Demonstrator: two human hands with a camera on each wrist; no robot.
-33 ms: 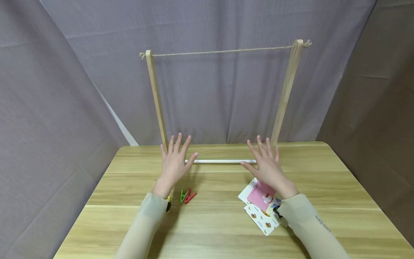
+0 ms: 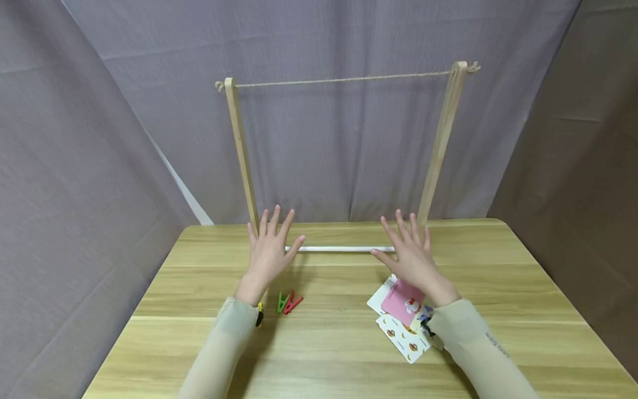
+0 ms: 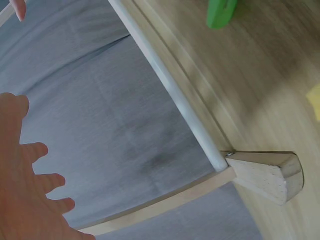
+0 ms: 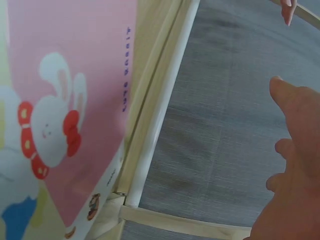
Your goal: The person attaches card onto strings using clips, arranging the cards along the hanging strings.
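Observation:
My left hand [image 2: 267, 252] is held with fingers spread above the table, near the base of a wooden post [image 2: 241, 155]. Across from it, my right hand [image 2: 411, 255] also has its fingers spread, by the other post [image 2: 441, 144]. Both hold nothing. A white rod [image 2: 339, 249] runs low between the posts. Under my right wrist lie several printed cards, among them a pink card [image 4: 90, 60] with a white rabbit and a white patterned card [image 2: 401, 339]. Beside my left forearm are a green clothespin [image 2: 282, 302] and a red clothespin [image 2: 293, 303].
A thin rope [image 2: 344, 80] is strung between the post tops, knotted at both ends. Partly hidden by the left sleeve is a small yellow and black thing [image 2: 260, 314]. Grey curtains [image 2: 309, 155] hang behind the wooden table [image 2: 324, 354] and at its sides.

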